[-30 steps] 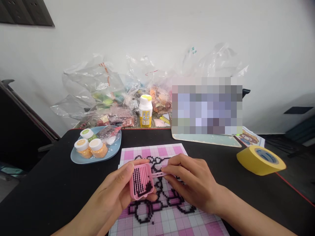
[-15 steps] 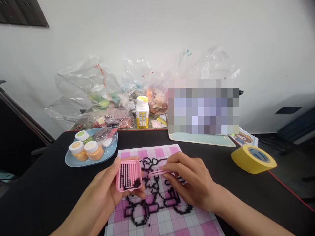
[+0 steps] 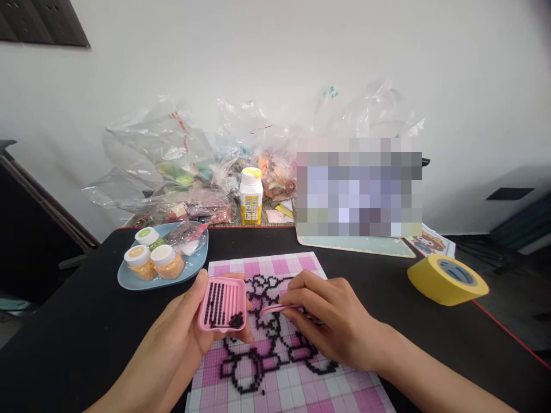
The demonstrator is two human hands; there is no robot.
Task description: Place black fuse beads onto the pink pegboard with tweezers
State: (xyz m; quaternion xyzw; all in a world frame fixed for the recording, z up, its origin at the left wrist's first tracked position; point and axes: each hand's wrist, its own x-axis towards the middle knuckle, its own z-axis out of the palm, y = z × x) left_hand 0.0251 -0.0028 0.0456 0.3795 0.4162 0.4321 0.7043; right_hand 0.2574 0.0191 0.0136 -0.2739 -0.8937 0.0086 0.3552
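Observation:
My left hand (image 3: 178,344) grips a small pink tray (image 3: 222,304) with grooves full of black beads, held just above the left side of a pink and white checked bead board (image 3: 284,367). A black outline pattern of beads (image 3: 267,338) covers the board's middle. My right hand (image 3: 331,324) pinches pink tweezers (image 3: 275,308), whose tips point left, close to the tray and low over the black pattern. Both hands are closed on what they hold.
A blue plate (image 3: 191,269) with three small jars of orange and green beads sits left of the board. A yellow tape roll (image 3: 447,279) lies at right. Behind stand a white bottle with a yellow label (image 3: 251,195), heaped clear plastic bags (image 3: 172,160) and a blurred box.
The pink tray has moved left and tilted flatter, away from the tweezers. My right hand has lowered the tweezers onto the board's black pattern.

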